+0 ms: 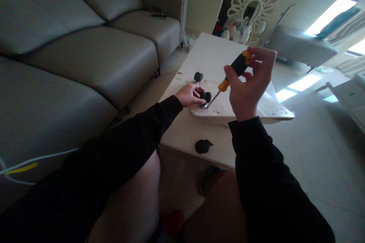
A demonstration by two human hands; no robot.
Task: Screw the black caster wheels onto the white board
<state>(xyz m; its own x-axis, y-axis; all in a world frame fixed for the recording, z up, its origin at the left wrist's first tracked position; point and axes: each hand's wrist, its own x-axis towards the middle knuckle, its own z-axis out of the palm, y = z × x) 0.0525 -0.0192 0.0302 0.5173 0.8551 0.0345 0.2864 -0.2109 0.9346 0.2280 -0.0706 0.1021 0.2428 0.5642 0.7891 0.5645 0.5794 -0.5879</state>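
My right hand (252, 79) is closed around the yellow and black handle of a screwdriver (238, 66). Its shaft slants down to the metal plate at the base of a black caster wheel (205, 96). My left hand (190, 95) grips that caster from the left side with fingers and thumb. The caster stands near the corner of a white panel (236, 108). Another caster (198, 76) stands farther back on the panel. A loose caster (202, 146) with its plate lies on the table (176, 133) near the front edge.
A grey sofa (85, 53) runs along the left, with dark small items (159, 16) on its seat. Behind the table a white petal-framed mirror (252, 7) leans by the wall. White lamp shades (236, 35) cluster below it. A white cable (42, 157) crosses at lower left.
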